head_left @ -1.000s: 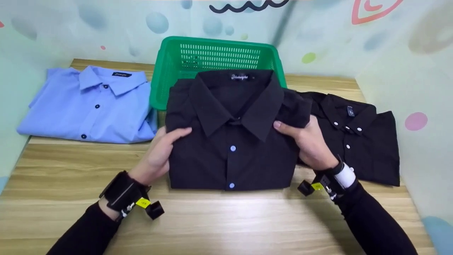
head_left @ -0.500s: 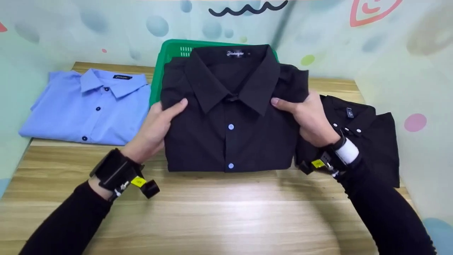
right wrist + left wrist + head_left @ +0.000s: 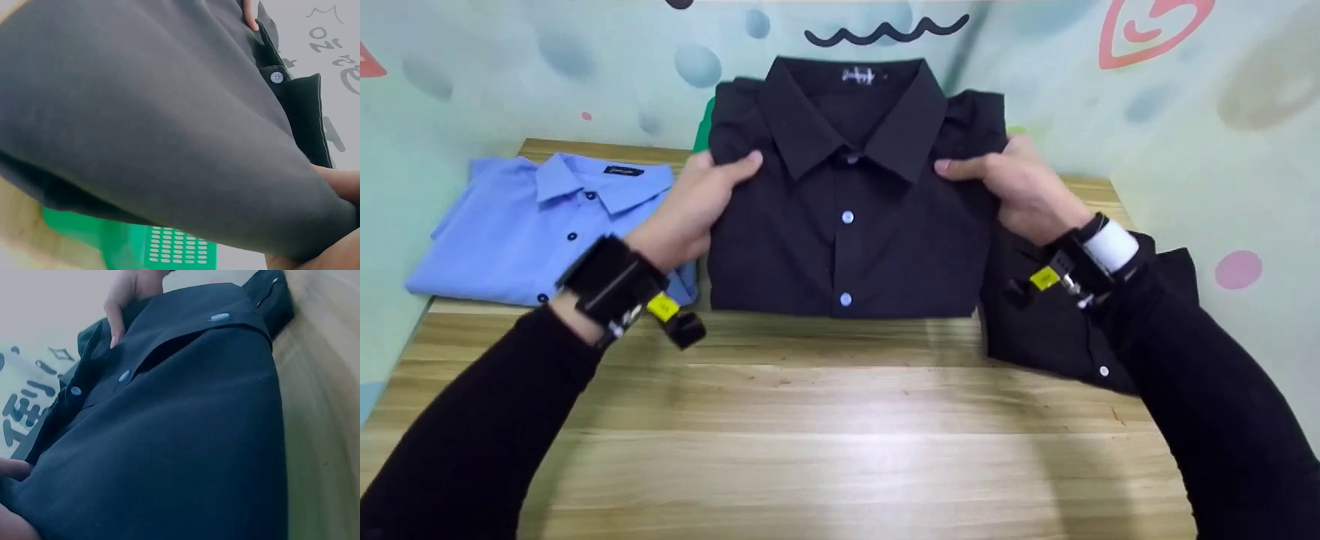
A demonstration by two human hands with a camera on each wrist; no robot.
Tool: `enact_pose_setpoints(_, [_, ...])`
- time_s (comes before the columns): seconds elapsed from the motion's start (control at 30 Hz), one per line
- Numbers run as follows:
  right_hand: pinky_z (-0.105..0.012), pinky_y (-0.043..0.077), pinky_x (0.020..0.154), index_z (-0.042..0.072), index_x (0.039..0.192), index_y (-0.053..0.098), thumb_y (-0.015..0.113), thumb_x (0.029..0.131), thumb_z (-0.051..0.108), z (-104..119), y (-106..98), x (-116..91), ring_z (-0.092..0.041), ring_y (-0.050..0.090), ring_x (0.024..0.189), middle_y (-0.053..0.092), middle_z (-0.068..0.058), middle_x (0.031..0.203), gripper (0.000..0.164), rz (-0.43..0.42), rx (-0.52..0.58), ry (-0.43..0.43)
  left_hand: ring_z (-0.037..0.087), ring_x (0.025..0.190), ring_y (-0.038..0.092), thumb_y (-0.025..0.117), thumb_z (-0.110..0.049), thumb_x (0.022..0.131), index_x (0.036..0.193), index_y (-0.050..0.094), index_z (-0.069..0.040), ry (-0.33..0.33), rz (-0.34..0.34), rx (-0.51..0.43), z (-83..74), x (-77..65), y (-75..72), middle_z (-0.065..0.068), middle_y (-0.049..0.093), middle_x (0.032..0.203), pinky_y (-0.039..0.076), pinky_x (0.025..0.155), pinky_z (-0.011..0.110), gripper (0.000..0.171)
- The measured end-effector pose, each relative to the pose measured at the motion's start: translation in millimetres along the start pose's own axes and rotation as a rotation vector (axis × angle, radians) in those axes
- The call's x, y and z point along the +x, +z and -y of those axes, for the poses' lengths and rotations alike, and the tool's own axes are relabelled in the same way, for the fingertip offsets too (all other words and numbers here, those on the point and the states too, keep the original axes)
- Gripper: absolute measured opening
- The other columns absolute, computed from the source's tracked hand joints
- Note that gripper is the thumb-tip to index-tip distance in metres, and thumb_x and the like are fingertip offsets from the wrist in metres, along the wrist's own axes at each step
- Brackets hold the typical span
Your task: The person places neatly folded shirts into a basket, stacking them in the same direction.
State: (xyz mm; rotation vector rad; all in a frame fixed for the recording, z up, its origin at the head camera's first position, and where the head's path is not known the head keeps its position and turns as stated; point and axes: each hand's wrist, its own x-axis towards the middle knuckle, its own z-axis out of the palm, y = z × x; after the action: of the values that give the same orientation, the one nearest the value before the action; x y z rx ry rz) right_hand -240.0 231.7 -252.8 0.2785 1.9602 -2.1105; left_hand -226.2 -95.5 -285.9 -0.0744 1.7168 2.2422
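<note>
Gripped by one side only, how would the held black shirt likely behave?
The black shirt would probably sag and unfold: its cloth looks soft, and the left hand and right hand grip opposite sides. The collar may keep its shape; its points look crisp. The placket could gape wider, as the left wrist view shows it bowed open between buttons.

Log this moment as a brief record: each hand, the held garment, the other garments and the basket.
Left hand: left hand grips the shirt's left edge, thumb on front
Right hand: right hand grips its right edge, thumb on front
Held garment: folded black button-up shirt, pale buttons, collar farthest from the person
Left garment: folded light-blue button-up shirt, dark buttons
Right garment: second black shirt, partly covered
Basket: green perforated basket, mostly hidden; contents unclear
</note>
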Motion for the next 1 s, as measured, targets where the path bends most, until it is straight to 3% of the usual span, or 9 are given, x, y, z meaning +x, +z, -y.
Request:
enact_pose_setpoints(0.2, [-0.031, 0.057, 0.072, -0.003, 0.105, 0.059, 0.084, 0.073, -0.008, 19.5, 3.0, 17.8, -0.024, 0.068, 0.083, 0.066, -0.014, 0.106, 0.041, -0.072, -0.023, 0.011, 0.023, 0.112, 0.058, 0.055, -0.026, 0.102, 0.142, 0.033, -0.010, -0.063, -0.029, 0.054, -22.4, 22.0, 4.4, 0.010, 0.054, 0.130, 0.046, 0.095, 0.034, 0.049])
enact_pose_setpoints(0.33, [-0.029, 0.056, 0.073, -0.002, 0.105, 0.057, 0.083, 0.073, -0.008, 27.5, 4.6, 32.8, -0.023, 0.067, 0.085, 0.063, -0.013, 0.108, 0.042, -0.123, -0.055, -0.027, 0.021, 0.111, 0.058, 0.054, -0.027, 0.102, 0.143, 0.035, -0.012, -0.064, -0.043, 0.100, -33.7, 37.3, 6.7, 0.008, 0.054, 0.130, 0.045, 0.095, 0.032, 0.047])
enact_pose_setpoints(0.5, [-0.030, 0.054, 0.078, -0.001, 0.106, 0.056, 0.082, 0.077, -0.004, 29.3, 7.3, 51.3, -0.022, 0.064, 0.086, 0.061, -0.012, 0.107, 0.040, -0.181, -0.159, -0.103, 0.018, 0.112, 0.055, 0.051, -0.031, 0.103, 0.145, 0.036, -0.012, -0.050, -0.067, 0.260, -42.8, 53.7, 9.6, 0.006, 0.052, 0.132, 0.043, 0.094, 0.029, 0.049])
enact_pose_setpoints(0.73, [-0.031, 0.050, 0.087, 0.002, 0.107, 0.055, 0.080, 0.082, 0.004, 25.7, 12.0, 70.5, -0.020, 0.061, 0.093, 0.057, -0.008, 0.107, 0.036, -0.222, -0.354, -0.141, 0.018, 0.121, 0.049, 0.042, -0.033, 0.106, 0.152, 0.029, -0.011, -0.042, -0.054, 0.462, -47.6, 67.4, 10.3, 0.005, 0.046, 0.139, 0.040, 0.099, 0.027, 0.052])
enact_pose_setpoints(0.9, [-0.032, 0.051, 0.085, 0.002, 0.100, 0.059, 0.079, 0.083, 0.004, 19.0, 14.4, 77.1, -0.019, 0.061, 0.089, 0.058, -0.006, 0.101, 0.026, -0.192, -0.439, -0.150, 0.019, 0.121, 0.049, 0.038, -0.034, 0.106, 0.153, 0.025, -0.008, -0.120, -0.040, 0.609, -46.6, 73.4, 6.9, 0.008, 0.043, 0.141, 0.041, 0.098, 0.028, 0.056])
enact_pose_setpoints(1.0, [-0.030, 0.049, 0.084, 0.002, 0.100, 0.058, 0.077, 0.086, 0.009, 16.1, 16.4, 80.6, -0.018, 0.058, 0.093, 0.055, -0.005, 0.101, 0.025, -0.153, -0.554, -0.117, 0.020, 0.135, 0.038, 0.035, -0.036, 0.107, 0.158, 0.012, -0.009, -0.195, -0.034, 0.730, -43.6, 75.9, 4.4, 0.010, 0.028, 0.156, 0.037, 0.105, 0.028, 0.062])
